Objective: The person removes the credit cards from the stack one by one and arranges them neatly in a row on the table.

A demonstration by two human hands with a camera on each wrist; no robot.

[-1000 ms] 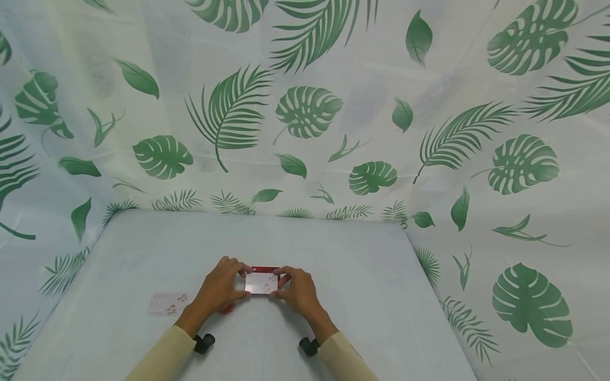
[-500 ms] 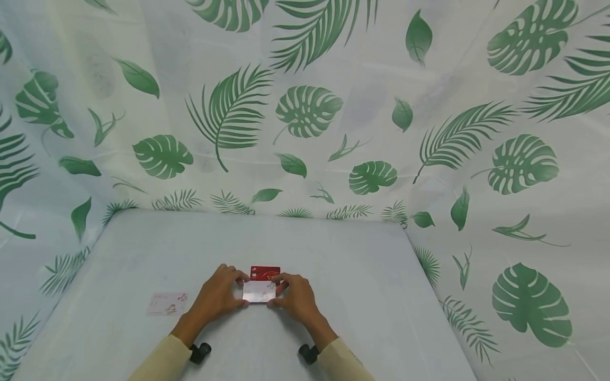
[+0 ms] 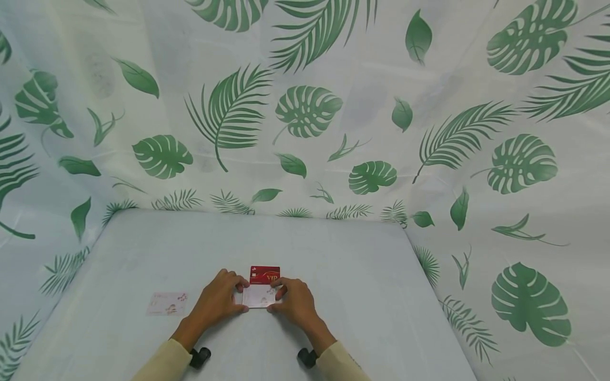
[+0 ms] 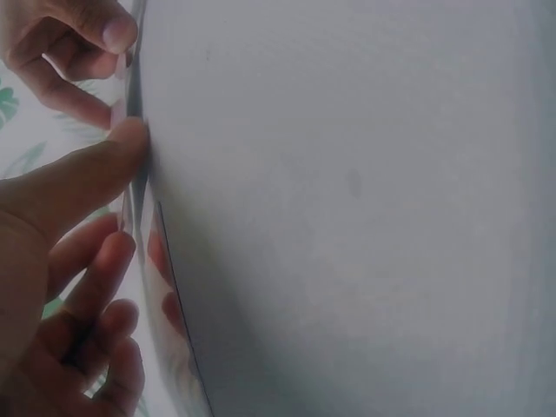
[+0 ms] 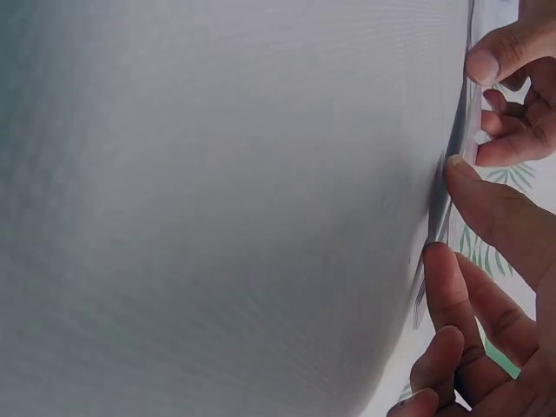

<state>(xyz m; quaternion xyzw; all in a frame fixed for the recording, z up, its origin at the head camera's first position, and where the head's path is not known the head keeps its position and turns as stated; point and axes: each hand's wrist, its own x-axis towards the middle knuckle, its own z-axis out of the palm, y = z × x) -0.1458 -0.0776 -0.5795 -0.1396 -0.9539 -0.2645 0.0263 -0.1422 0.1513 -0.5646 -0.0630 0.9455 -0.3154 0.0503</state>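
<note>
A white card (image 3: 259, 296) with a small pink print is held level between both hands, low over the table or on it; the gap is hard to tell. My left hand (image 3: 219, 297) pinches its left end, thumb at the near edge and fingers at the far edge. The right hand (image 3: 296, 300) grips the right end likewise. Just beyond lies a red card (image 3: 264, 274) lettered "VIP", its near part covered by the white card and right fingertips. Seen edge-on, the held card is a thin strip beside the left thumb (image 4: 130, 143) and the right thumb (image 5: 465, 174).
On the white tabletop (image 3: 352, 275), left of my left hand, a second pale card (image 3: 167, 304) with pink print lies flat. A leaf-patterned curtain (image 3: 305, 116) rises behind the table and along both sides.
Both hands have drawn the white card toward me, and it looks lower. More of the red VIP card now shows beyond it. A red patch beside the left wrist is no longer visible.
</note>
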